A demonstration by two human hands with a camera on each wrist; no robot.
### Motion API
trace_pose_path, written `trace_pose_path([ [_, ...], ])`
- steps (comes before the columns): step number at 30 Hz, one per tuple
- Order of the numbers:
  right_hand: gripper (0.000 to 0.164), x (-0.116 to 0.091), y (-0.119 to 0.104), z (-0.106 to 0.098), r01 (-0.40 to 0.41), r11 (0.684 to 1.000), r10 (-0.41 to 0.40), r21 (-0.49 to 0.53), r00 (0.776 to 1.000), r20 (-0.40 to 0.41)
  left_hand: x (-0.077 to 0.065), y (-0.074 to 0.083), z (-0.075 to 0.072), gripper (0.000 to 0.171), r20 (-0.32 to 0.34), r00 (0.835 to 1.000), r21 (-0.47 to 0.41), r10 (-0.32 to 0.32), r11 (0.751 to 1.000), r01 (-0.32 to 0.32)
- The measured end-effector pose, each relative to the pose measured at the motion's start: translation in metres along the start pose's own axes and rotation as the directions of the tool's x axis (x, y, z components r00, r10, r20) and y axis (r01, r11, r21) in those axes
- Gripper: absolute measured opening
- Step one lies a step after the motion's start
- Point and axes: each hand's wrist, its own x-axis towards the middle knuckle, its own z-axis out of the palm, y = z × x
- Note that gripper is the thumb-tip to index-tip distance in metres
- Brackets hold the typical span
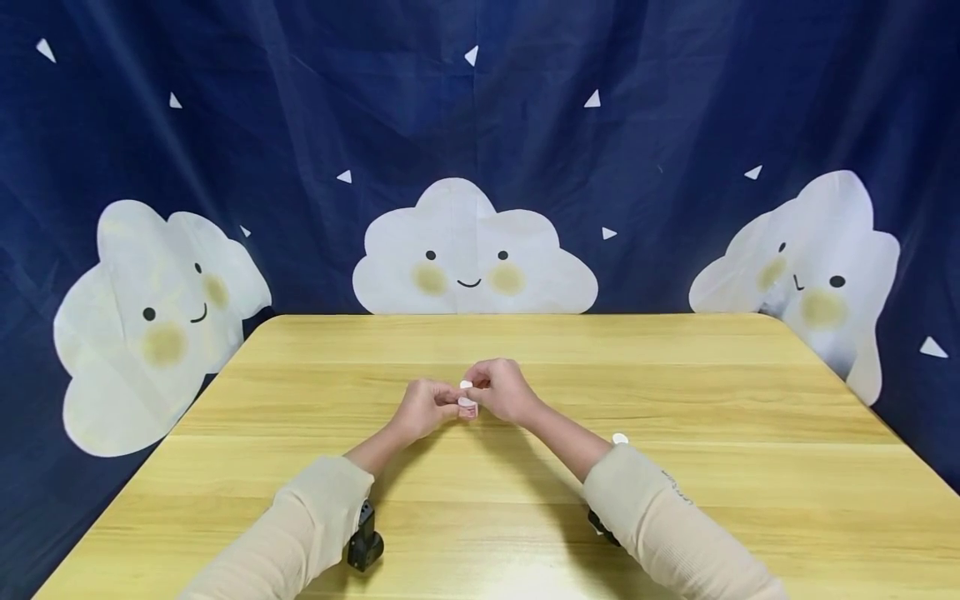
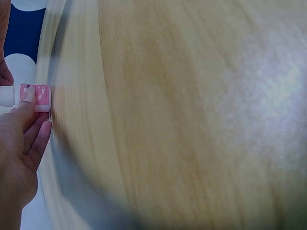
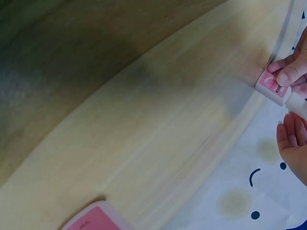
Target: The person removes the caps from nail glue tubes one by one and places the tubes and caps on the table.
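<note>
A small white bottle with a pink label (image 2: 41,96) is held over the middle of the table, its white cap (image 1: 466,384) uppermost in the head view. My left hand (image 1: 422,408) grips the bottle's body between thumb and fingers, the thumb lying across the label. From the other side my right hand (image 1: 504,390) pinches the cap with thumb and forefinger. In the right wrist view the cap's far end runs out of frame, and the curled fingers of the right hand (image 3: 293,139) show beside it.
A second bottle with a pink label (image 3: 93,221) is partly seen in the right wrist view. Beside the right sleeve, a white round top (image 1: 619,438) shows on the wooden table (image 1: 480,517). Behind stands a dark blue curtain (image 1: 525,125) with clouds.
</note>
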Motion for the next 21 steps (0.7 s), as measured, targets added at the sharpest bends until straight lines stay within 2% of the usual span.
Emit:
trace_pose_path([
  [7,0.007,0.0007,0.0007,-0.0016,0.001,1.000,-0.001,-0.020,0.999,0.041,0.0003,0.0006,0.0016,0.015,0.013,1.000,-0.025,-0.007,1.000,0.007],
  [14,0.003,0.0020,0.0002,0.0019,-0.015,1.000,0.015,0.014,0.999,-0.048,0.0009,0.0004,0.0001,0.013,0.003,1.000,-0.010,-0.015,1.000,0.015],
  [16,0.005,0.0003,-0.0009,0.0027,0.003,1.000,-0.002,0.016,0.997,-0.077,0.0009,0.0000,-0.0004,0.013,0.004,1.000,-0.013,-0.021,1.000,0.021],
  [21,0.007,-0.0009,0.0000,0.0063,-0.010,0.999,0.013,0.035,0.996,-0.092,0.0003,-0.0011,-0.0005,0.013,0.006,0.998,-0.016,-0.055,0.998,0.055],
])
